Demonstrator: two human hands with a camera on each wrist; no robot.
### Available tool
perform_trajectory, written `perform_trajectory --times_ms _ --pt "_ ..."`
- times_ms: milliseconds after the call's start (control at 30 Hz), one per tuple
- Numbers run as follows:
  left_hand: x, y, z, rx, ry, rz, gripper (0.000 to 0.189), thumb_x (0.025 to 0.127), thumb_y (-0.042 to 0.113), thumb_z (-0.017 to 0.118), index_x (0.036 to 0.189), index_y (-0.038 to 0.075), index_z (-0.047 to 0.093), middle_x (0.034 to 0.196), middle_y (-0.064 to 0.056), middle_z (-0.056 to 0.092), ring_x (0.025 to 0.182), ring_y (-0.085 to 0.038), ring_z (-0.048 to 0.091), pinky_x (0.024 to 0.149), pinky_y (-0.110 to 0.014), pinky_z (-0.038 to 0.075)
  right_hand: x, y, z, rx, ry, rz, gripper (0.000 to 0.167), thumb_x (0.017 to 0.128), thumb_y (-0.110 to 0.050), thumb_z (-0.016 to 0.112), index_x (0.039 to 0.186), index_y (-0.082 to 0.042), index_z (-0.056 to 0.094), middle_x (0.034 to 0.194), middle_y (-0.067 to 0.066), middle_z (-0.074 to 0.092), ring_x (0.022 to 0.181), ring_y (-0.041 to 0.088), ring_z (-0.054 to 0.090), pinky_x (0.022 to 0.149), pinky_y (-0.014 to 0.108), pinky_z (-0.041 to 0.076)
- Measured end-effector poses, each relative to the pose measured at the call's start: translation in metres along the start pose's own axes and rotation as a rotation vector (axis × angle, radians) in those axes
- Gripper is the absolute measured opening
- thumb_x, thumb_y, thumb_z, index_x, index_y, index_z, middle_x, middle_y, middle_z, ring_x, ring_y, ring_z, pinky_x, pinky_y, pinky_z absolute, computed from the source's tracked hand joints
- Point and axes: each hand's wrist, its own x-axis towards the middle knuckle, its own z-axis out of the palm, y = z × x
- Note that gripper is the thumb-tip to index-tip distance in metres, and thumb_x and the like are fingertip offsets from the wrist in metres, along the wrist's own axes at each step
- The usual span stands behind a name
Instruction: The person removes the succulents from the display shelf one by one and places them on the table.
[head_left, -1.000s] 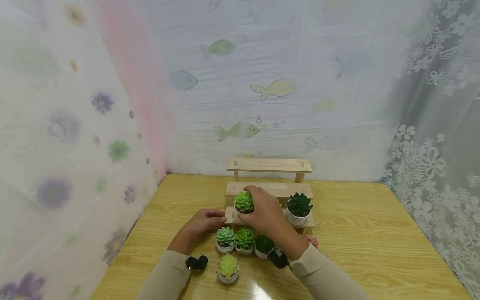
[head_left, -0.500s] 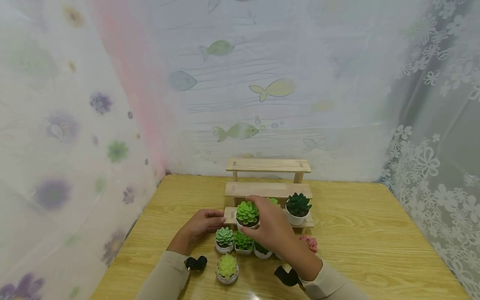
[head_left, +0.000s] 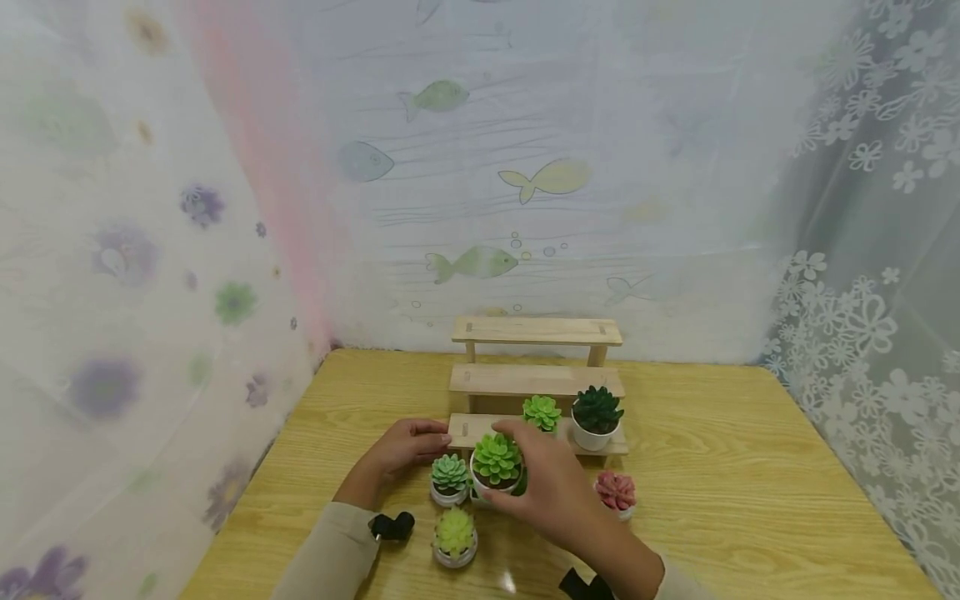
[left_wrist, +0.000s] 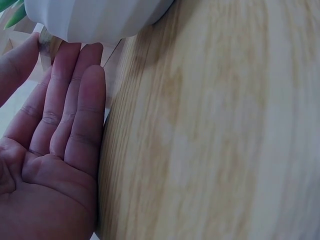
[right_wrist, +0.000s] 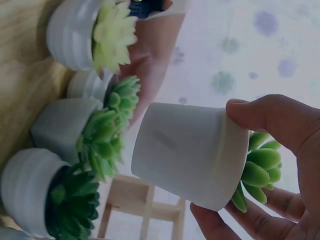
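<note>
My right hand (head_left: 555, 487) grips a bright green potted succulent (head_left: 497, 460) by the rim of its white pot, thumb on one side and fingers on the other. The pot hangs tipped-looking in the right wrist view, clear of the pots beneath it. At the left end of the lowest plank of a tiered wooden plant stand (head_left: 536, 379), my left hand (head_left: 405, 442) pinches the plank's end between thumb and fingers. On that plank sit a light green succulent (head_left: 540, 414) and a dark green succulent (head_left: 596, 417).
In front of the stand are a mint succulent (head_left: 449, 477), a pink one (head_left: 617, 490), a square-potted green one (right_wrist: 65, 127) and a dark green one (right_wrist: 30, 190), the last two mostly hidden in the head view. A yellow-green succulent (head_left: 454, 537) stands nearest me.
My right hand has drawn the bright green succulent off the lowest plank, toward me and over the front pots. The left hand has stayed at the plank's end.
</note>
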Motion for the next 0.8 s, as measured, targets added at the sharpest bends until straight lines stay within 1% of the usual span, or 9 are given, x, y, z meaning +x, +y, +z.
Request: perform_trajectory --times_ms 200,300,367,433,567,700,800 --pt "0.002 -0.002 0.001 -0.028 0.000 -0.005 0.050 0.100 0.024 0.072 0.138 -0.006 0.061 0.124 -0.015 0.073 0.113 -0.025 0.072 0.097 -0.039 0.059 -0.012 0.002 0.003 0.001 -0.015 -0.022 0.078 0.080 -0.041 0.090 0.146 -0.019 0.054 0.139 -0.003 0.064 0.126 0.020 0.063 0.099 0.044 0.056" --pt "0.002 -0.002 0.001 -0.036 0.004 -0.010 0.048 0.100 0.023 0.072 0.137 -0.006 0.062 0.123 -0.014 0.073 0.112 -0.024 0.072 0.097 -0.038 0.059 -0.018 0.003 0.005 0.012 -0.027 -0.027 0.078 0.080 -0.040 0.090 0.146 -0.020 0.054 0.137 -0.005 0.064 0.123 0.019 0.064 0.097 0.044 0.057" --pt "0.001 -0.001 0.000 -0.027 0.001 -0.002 0.048 0.100 0.024 0.071 0.137 -0.006 0.061 0.123 -0.015 0.073 0.112 -0.025 0.073 0.097 -0.039 0.059 -0.022 0.004 0.006 0.022 -0.043 -0.030 0.077 0.080 -0.039 0.090 0.146 -0.021 0.053 0.136 -0.006 0.064 0.121 0.018 0.065 0.096 0.044 0.058" --pt "0.001 0.000 0.000 -0.024 0.001 -0.003 0.048 0.100 0.024 0.071 0.137 -0.006 0.061 0.123 -0.014 0.073 0.113 -0.025 0.072 0.098 -0.040 0.059 -0.025 0.004 0.007 0.032 -0.056 -0.036 0.077 0.081 -0.040 0.089 0.146 -0.022 0.053 0.136 -0.007 0.064 0.121 0.017 0.065 0.097 0.043 0.057" --pt "0.000 0.001 0.000 -0.024 -0.002 -0.003 0.048 0.101 0.023 0.070 0.138 -0.007 0.060 0.123 -0.014 0.073 0.112 -0.025 0.072 0.098 -0.040 0.059 -0.030 0.006 0.010 0.050 -0.062 -0.058 0.077 0.080 -0.040 0.090 0.145 -0.021 0.054 0.136 -0.008 0.064 0.123 0.015 0.063 0.100 0.044 0.055" --pt "-0.001 0.002 0.000 -0.026 0.001 -0.002 0.048 0.101 0.023 0.070 0.138 -0.007 0.060 0.121 -0.013 0.074 0.111 -0.023 0.073 0.097 -0.039 0.059 -0.036 0.005 0.012 0.046 -0.066 -0.072 0.078 0.078 -0.038 0.091 0.145 -0.019 0.055 0.137 -0.006 0.065 0.124 0.018 0.063 0.102 0.048 0.053" --pt "-0.001 0.002 0.000 -0.026 0.000 -0.001 0.048 0.101 0.022 0.070 0.138 -0.007 0.060 0.122 -0.013 0.073 0.111 -0.023 0.073 0.097 -0.039 0.059 -0.039 0.005 0.014 0.048 -0.085 -0.079 0.077 0.079 -0.039 0.090 0.145 -0.018 0.056 0.136 -0.006 0.065 0.123 0.020 0.063 0.102 0.048 0.054"
